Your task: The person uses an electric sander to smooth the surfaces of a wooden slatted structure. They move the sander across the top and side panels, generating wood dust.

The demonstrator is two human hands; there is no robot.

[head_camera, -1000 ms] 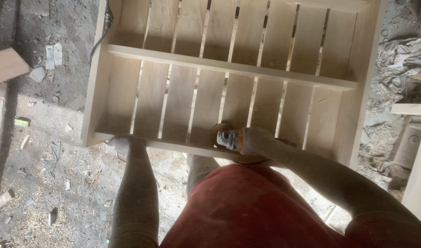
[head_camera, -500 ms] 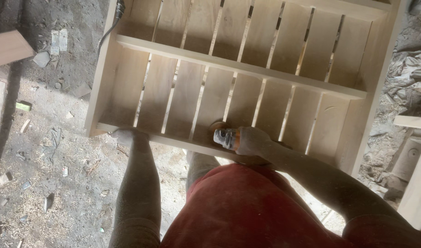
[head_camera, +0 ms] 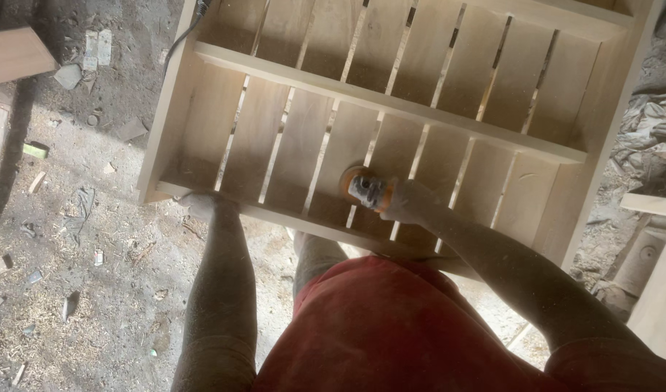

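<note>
Right hand (head_camera: 413,203) clenched round the body of a small power sander (head_camera: 367,190), orange and grey, its disc end pressed down on a back slat of the pale wooden shelf unit (head_camera: 391,109). Sander sits just ahead of that grip, inside the nearest compartment, between the front rail and the cross shelf.

Left hand (head_camera: 202,203) is well off to the left of the sander grip, resting on the near-left corner of the front rail. Fingers are hidden from here, so can't tell if it's gripping or just pressing flat.

Shelf unit lies on its back on the dusty floor (head_camera: 79,239), slats with gaps between them. Black cable (head_camera: 184,38) runs past its far-left corner. Wood scraps and shavings are scattered on the floor left of the left hand. Person wears a red shirt (head_camera: 391,334).
</note>
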